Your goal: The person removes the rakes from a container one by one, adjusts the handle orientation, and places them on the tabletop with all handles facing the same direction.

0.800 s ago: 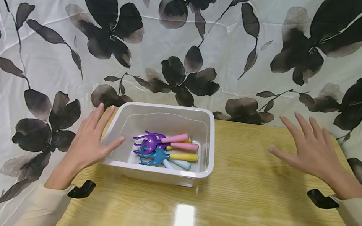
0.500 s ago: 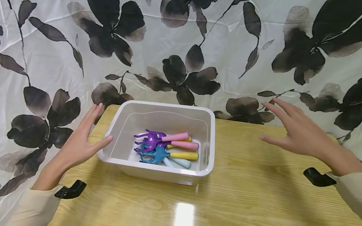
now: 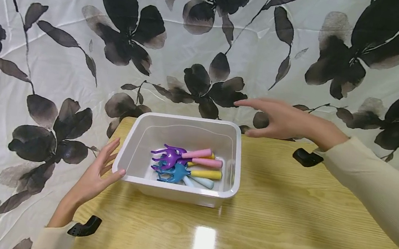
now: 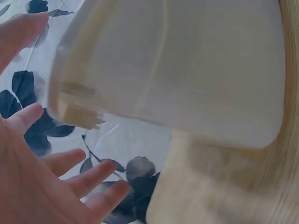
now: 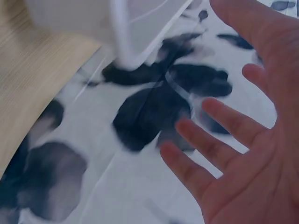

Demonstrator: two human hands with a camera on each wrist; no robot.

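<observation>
A white plastic bin [image 3: 175, 187] stands on the table, holding several small plastic claw-headed tools. Purple heads [image 3: 170, 156] with pink handles [image 3: 197, 154] lie over blue heads [image 3: 176, 173], alongside yellow [image 3: 205, 173] and pale blue handles [image 3: 202, 182]. My left hand [image 3: 94, 180] is at the bin's left front corner, fingers spread, thumb tip right at the rim. In the left wrist view the bin's outer wall [image 4: 187, 70] fills much of the picture. My right hand [image 3: 284, 120] hovers beyond the bin's back right corner, fingers extended, with nothing in it.
The wooden table [image 3: 276, 233] extends to the right and in front of the bin. A white cloth with dark flowers [image 3: 258, 35] hangs behind the table and down its left side. Black wrist devices [image 3: 307, 157] sit at both cuffs.
My right hand has swung left from the table's right side toward the bin's back right corner. My left hand has drawn back from over the bin to its left front corner.
</observation>
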